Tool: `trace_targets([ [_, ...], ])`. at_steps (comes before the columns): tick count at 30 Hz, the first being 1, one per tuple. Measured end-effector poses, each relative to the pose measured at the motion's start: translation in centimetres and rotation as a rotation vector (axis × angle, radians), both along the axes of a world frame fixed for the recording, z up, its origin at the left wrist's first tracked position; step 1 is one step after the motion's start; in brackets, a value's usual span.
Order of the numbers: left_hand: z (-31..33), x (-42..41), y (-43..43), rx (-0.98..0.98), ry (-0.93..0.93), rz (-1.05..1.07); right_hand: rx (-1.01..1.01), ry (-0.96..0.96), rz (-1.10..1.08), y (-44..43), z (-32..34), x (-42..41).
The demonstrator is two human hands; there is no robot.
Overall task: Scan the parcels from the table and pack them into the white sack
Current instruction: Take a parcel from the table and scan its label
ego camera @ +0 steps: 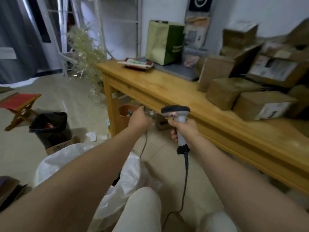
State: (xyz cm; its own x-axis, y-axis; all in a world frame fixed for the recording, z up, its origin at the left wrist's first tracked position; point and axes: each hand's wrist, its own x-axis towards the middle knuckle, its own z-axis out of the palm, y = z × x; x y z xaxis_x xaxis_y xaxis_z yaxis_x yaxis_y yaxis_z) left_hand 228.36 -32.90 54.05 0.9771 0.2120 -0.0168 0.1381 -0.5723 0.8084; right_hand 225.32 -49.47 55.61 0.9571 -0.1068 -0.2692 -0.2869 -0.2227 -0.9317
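At the table (167,91), I am holding the scanner (177,114)
The wooden table is running along my right, carrying the brown parcels (260,104) piled toward its far end; the white sack (130,174) is lying open on the floor under my left arm. My right hand (184,129) is gripping the grey scanner by its handle, its cable trailing down. My left hand (139,119) is reaching under the table edge at something small and blurred; I cannot tell whether it is gripping
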Motion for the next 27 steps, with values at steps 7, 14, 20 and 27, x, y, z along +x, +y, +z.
trace_targets([
  [7, 7.2, 4.2, -12.8, 0.018, -0.146, -0.262, 0.086, -0.197, -0.268, -9.7, 6.2, 0.0],
  [14, 8.2, 5.0, -22.9, 0.258, -0.291, -0.570, 0.108, -0.302, -0.598, -18.8, 6.4, -0.9],
  [20, 8.0, 6.8, -30.8, 0.491, -0.229, -0.735, 0.163, -0.263, -0.673, -24.0, 5.0, -2.2],
  [27, 6.4, 8.3, -33.9, 0.661, -0.336, -0.675, 0.204, -0.260, -0.707, -26.5, 2.7, -2.8],
])
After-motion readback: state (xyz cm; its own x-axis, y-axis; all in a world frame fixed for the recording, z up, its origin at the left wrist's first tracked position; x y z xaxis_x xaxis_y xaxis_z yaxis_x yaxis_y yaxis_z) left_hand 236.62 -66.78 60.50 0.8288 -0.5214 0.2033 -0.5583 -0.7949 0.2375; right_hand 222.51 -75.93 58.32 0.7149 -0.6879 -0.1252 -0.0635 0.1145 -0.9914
